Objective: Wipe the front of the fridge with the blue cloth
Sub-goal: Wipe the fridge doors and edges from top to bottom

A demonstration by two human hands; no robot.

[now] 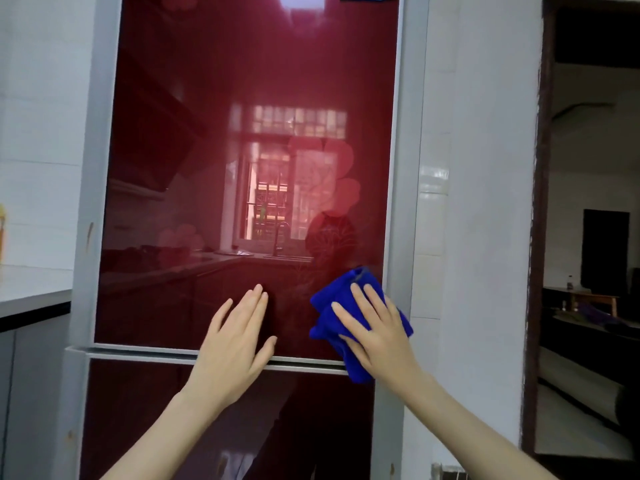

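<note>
Two bare forearms (162, 431) end in a left hand (235, 341) and right hand (377, 337) with slender fingers (258, 306).

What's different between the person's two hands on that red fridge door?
The left hand is bare and seems to rest directly on the red fridge door, while the right hand presses a blue cloth against it. The left hand sits near the door's middle, the right hand close to its right edge. Both hands have straight fingers pointing upward, low on the upper door.
</note>
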